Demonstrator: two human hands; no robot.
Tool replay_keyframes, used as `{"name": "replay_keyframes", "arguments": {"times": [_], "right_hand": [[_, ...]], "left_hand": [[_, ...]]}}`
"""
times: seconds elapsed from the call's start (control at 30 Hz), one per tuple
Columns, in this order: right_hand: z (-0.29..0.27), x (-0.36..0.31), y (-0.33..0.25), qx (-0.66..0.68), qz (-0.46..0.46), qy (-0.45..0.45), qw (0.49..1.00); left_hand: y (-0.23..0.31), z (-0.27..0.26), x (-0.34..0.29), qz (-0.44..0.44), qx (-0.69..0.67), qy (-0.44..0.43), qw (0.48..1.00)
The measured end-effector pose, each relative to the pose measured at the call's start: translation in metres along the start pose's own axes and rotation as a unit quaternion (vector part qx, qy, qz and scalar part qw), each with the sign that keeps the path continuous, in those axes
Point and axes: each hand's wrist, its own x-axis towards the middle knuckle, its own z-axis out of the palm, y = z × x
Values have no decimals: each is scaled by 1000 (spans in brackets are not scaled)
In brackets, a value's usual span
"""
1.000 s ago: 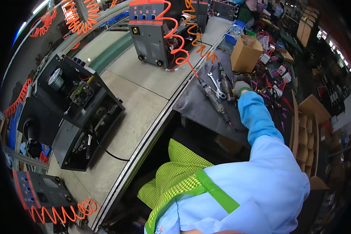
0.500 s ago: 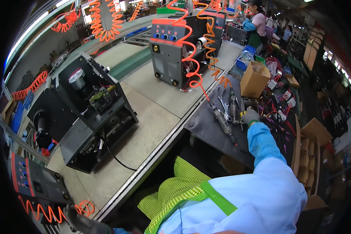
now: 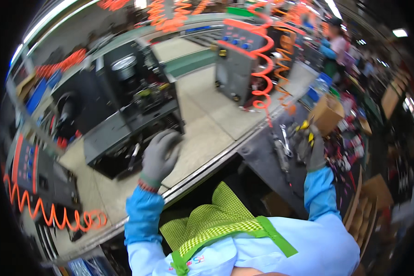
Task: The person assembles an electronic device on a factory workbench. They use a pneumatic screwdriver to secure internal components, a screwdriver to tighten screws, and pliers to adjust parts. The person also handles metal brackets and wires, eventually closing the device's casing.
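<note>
My left hand (image 3: 160, 155), in a grey glove, hovers over the near edge of an opened dark metal machine housing (image 3: 110, 140), fingers loosely curved and apart with nothing in them. Wiring and a round metal part show inside the housing. My right hand (image 3: 314, 152), also gloved, is closed round a yellow-handled hand tool (image 3: 304, 125) above the black side table (image 3: 258, 158). Motion blur hides the tool's tip. Beside that hand lie a pneumatic screwdriver (image 3: 281, 154) and a wrench (image 3: 286, 140).
A finished-looking grey welding machine (image 3: 238, 69) stands farther along the bench (image 3: 207, 124), another (image 3: 43, 177) at the left. Orange coiled air hoses (image 3: 262, 69) hang down. A cardboard box (image 3: 326, 114), blue bins (image 3: 318, 87) and loose wires lie right. A co-worker (image 3: 336, 46) stands far right.
My left hand has risen from the lower left to the opened housing. My right hand has lifted off the tools on the side table with the yellow-handled tool. The view has swung left.
</note>
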Motion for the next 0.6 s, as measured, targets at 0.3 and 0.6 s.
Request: {"name": "replay_keyframes", "arguments": {"times": [0.3,0.6], "right_hand": [[142,-27,146,77,297,-256,917],[207,-27,211,219,392,-361,817]], "left_hand": [[-54,9,46,-47,178,47,982],[-94,36,61,-95,326,-58,939]]}}
